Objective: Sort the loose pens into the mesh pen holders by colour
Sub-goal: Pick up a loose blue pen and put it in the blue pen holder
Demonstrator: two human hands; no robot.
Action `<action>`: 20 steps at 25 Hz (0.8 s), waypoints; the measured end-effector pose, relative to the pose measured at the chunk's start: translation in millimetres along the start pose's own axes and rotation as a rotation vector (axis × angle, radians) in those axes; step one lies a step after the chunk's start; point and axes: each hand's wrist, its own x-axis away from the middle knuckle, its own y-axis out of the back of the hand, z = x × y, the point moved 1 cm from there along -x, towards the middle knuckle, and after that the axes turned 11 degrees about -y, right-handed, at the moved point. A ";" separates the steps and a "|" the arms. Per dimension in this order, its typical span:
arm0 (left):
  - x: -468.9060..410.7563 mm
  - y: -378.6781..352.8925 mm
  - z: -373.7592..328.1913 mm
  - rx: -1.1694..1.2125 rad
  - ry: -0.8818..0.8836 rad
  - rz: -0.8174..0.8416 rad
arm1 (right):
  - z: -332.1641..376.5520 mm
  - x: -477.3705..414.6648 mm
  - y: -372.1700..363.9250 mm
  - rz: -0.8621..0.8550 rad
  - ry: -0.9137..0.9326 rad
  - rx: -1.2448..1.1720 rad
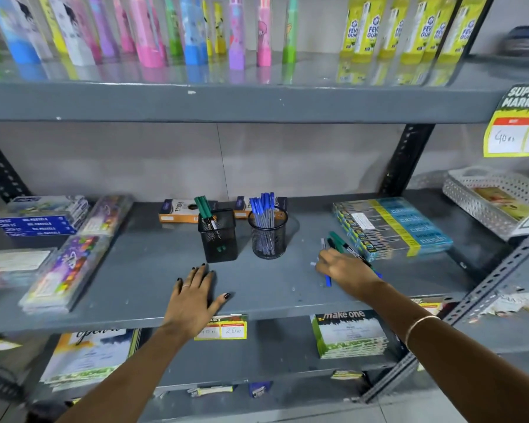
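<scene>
Two black mesh pen holders stand on the grey middle shelf (135,270). The square holder (219,236) carries green pens and the round holder (268,236) is full of blue pens. To the right lie loose pens: green ones (338,241) and a blue one (328,280). My right hand (345,267) rests on this pile with fingers curled over the pens; I cannot tell whether it grips one. My left hand (194,293) lies flat on the shelf in front of the square holder, fingers spread, holding nothing.
Orange pen boxes (177,212) sit behind the holders. A stack of blue-yellow packs (394,227) lies right of the loose pens. Stationery packs (68,270) fill the shelf's left. A white perforated tray (489,199) is far right. Bottles line the upper shelf.
</scene>
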 end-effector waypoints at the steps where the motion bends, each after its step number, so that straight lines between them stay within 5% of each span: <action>1: -0.8 -0.5 0.5 0.005 0.001 0.012 | 1.6 -0.1 0.4 -0.030 0.018 -0.002; 12: -5.3 -2.6 3.6 0.006 0.008 0.062 | 7.7 0.9 8.1 -0.135 0.053 -0.067; 20: -8.3 -3.2 6.3 0.015 0.012 0.088 | 18.4 -11.7 22.7 -0.352 -0.050 -0.411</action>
